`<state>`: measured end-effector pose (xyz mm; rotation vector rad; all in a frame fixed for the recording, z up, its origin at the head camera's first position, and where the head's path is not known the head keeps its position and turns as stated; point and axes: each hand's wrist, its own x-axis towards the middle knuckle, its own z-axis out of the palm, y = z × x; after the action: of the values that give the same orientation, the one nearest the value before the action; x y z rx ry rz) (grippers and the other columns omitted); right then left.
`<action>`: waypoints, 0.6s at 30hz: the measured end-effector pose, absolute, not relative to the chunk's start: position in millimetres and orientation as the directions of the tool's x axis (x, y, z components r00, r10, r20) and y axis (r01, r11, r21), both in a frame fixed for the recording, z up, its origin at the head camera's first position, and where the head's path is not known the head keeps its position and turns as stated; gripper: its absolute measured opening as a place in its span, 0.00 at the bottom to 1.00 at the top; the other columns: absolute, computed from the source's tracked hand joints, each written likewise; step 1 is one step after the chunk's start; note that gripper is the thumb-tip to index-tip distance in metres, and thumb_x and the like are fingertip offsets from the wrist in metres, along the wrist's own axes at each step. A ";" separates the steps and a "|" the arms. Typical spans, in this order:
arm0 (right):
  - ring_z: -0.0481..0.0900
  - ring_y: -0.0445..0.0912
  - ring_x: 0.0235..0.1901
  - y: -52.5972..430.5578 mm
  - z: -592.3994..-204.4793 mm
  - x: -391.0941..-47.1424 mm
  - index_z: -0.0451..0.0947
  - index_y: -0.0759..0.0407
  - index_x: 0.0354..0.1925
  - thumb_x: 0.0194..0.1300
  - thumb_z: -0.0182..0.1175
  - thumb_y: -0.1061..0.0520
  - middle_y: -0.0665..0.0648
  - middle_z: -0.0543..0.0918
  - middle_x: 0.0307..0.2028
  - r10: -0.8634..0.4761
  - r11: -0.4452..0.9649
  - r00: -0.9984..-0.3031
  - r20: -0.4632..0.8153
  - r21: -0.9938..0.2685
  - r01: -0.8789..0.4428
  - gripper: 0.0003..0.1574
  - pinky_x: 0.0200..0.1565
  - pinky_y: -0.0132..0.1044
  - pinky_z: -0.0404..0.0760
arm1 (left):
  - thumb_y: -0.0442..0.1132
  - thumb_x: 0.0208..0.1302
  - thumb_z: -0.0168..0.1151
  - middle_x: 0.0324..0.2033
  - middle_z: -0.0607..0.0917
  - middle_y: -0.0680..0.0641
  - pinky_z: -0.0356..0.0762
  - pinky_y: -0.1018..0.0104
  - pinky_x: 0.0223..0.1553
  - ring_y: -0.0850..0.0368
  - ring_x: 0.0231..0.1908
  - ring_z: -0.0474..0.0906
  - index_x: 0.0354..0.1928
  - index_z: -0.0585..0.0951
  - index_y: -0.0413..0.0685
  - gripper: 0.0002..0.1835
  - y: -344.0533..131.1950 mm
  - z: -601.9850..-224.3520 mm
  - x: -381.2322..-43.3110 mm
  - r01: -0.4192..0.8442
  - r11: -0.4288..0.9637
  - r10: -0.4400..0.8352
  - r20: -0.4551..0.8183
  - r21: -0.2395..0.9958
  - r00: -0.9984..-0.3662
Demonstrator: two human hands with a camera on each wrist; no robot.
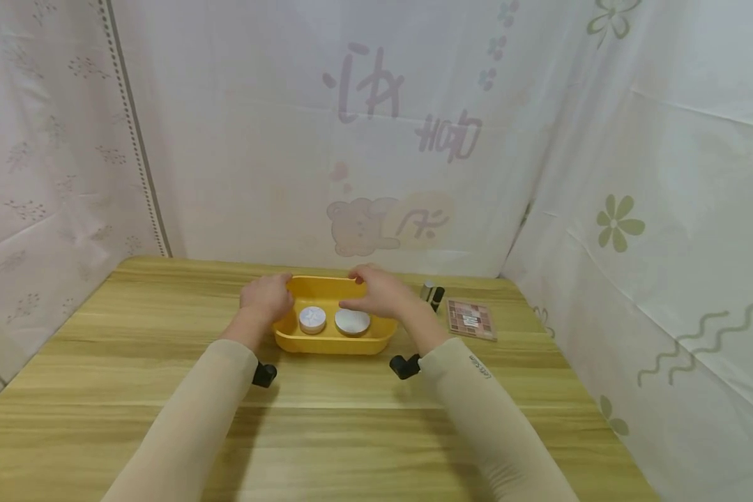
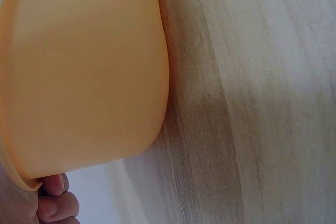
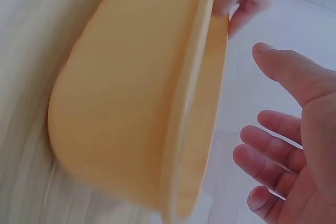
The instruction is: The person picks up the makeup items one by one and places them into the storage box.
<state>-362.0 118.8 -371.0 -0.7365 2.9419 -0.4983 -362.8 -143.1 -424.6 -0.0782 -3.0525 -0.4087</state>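
A yellow plastic storage bin (image 1: 335, 345) stands on the wooden table. Its left end is gripped at the rim by my left hand (image 1: 266, 298), whose curled fingers (image 2: 58, 204) show below the rim in the left wrist view. Over the bin's right part hovers my right hand (image 1: 379, 291), its fingers loosely spread and apart from the rim in the right wrist view. Inside the bin lie a small round white container (image 1: 312, 318) with a patterned lid and a round tin (image 1: 352, 321) with a silvery top, the latter just under my right hand.
To the right of the bin stand two small tubes, one silvery (image 1: 427, 290) and one black (image 1: 437, 298), that look like lipsticks. Beside them lies a flat pinkish makeup palette (image 1: 471, 320). A patterned white curtain (image 1: 257, 174) hangs behind the table (image 1: 326, 446).
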 end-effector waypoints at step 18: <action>0.75 0.57 0.61 215.3 -362.7 -385.5 0.70 0.51 0.68 0.62 0.64 0.28 0.57 0.77 0.61 -0.296 0.880 -0.953 0.064 -0.370 -0.298 0.46 0.62 0.57 0.75 | 0.44 0.70 0.49 0.62 0.80 0.35 0.81 0.37 0.47 0.32 0.54 0.80 0.74 0.69 0.56 0.30 -144.4 -427.7 -368.3 0.048 0.966 0.037 0.046 0.256 -0.998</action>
<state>-385.5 215.3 -362.7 -0.4821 3.0512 -0.6015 -368.3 -144.4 -427.7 -0.0665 -3.0738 -0.4011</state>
